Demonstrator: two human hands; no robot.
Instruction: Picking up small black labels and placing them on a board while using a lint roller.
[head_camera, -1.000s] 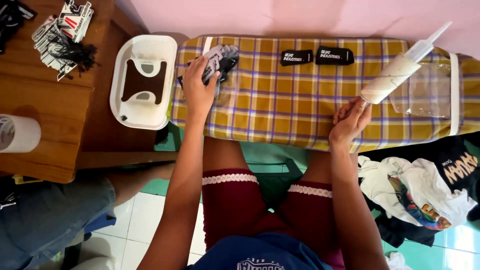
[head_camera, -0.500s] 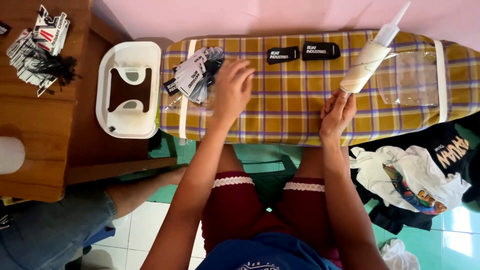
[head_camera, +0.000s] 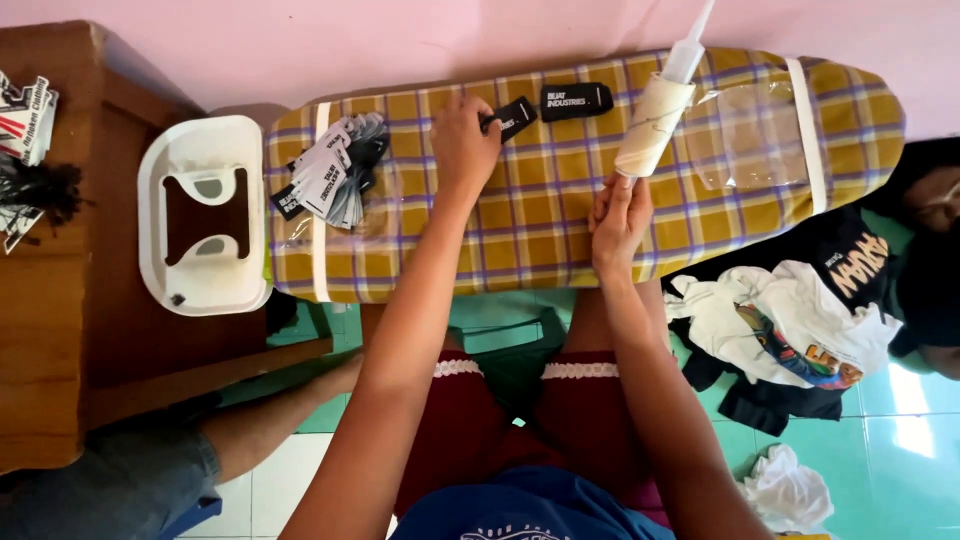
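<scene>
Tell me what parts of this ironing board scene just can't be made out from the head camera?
- Left hand: its fingertips cover one end of a black label; the grip is unclear.
- Right hand: its fingers wrap the base of a cream-wrapped tool; the tool's clear tip runs off the top edge.
- Stack of tags: overlapping, uncountable.
- Clothes pile: bunched, garments unclear.
- Second person, lower left: cut by the frame edge.

Bright even daylight, soft shadows, sharp
</scene>
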